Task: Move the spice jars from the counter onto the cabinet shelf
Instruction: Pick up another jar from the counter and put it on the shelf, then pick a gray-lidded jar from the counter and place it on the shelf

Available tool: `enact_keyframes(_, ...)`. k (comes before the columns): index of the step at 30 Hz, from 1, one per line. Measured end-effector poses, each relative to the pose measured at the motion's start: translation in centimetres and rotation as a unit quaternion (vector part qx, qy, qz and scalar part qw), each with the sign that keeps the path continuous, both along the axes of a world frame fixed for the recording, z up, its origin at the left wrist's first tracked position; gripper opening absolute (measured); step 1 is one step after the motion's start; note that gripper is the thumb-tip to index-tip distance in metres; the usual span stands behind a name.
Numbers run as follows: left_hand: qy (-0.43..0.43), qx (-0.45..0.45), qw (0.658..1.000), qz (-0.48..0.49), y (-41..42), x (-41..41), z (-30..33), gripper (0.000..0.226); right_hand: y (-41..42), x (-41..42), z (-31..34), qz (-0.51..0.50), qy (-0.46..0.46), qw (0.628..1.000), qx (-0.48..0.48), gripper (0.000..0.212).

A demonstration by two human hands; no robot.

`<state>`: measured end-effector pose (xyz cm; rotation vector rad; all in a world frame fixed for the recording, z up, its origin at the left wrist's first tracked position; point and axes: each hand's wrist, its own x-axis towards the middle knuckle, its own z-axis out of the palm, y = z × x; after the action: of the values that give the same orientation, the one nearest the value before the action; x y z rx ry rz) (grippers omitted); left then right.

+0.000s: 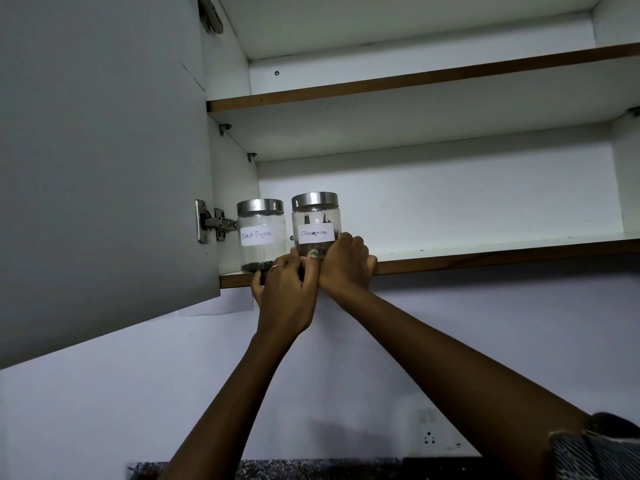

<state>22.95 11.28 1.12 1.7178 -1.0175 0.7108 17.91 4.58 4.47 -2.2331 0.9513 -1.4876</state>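
Spice jars, two in view, both on the lowest cabinet shelf (485,252), at its left end near the open door (104,168) and its hinge (214,221).

Black Pepper jar (261,233): leftmost, upright, set just back from the shelf's front edge. Clear glass, steel lid, handwritten paper label. Only a thin dark layer of peppercorns at the bottom, so I judge it light for its size. No hand holds it.

Left hand (285,292): raised below the shelf lip, fingers curled up against the base of the next jar; a ring shows on one finger. The grip itself is partly hidden behind the knuckles, but the fingertips look pressed to the glass.

Cinnamon jar (315,225): just beside the pepper jar, apparently not touching it, upright, its base at the shelf's front edge. Same glass and steel build; dark sticks inside, mostly empty. Likely light too, but rigid, smooth and breakable.

Right hand (346,263): wrapped round the jar's lower right side, thumb across the front.

Handling judgement: glass walls are slick; two hands low on the body is a sound hold for sliding it deeper. The lid is a poor place to grasp, since it may lift off. Risk is tipping off the front edge.

Counter edge (311,469) shows at the bottom; no jars visible there.
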Motion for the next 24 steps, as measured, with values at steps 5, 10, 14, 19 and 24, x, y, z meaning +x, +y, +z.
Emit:
enact_keyframes(5,-0.004,0.013,1.0,-0.001,0.2,0.0,-0.2,0.044,0.2,-0.2,-0.4,-0.004,-0.002,1.0,-0.002,0.049)
enact_keyframes(10,-0.013,-0.029,0.999,-0.008,0.7,-1.2,-1.3,0.045,0.3,-1.3,-1.1,0.064,-0.017,0.998,-0.021,0.08)
enact_keyframes(14,-0.066,-0.101,0.991,-0.058,2.3,-3.8,-4.0,0.045,1.2,-4.3,-4.6,0.127,-0.103,0.98,-0.111,0.057)
enact_keyframes(19,-0.105,-0.066,0.985,-0.115,3.7,-8.0,-9.7,0.028,2.6,-9.9,-11.6,0.178,-0.097,0.963,-0.18,0.028)
enact_keyframes(24,-0.056,-0.011,0.987,-0.151,4.7,-12.5,-16.7,0.029,3.1,-15.3,-17.8,0.19,-0.048,0.974,-0.116,0.027)
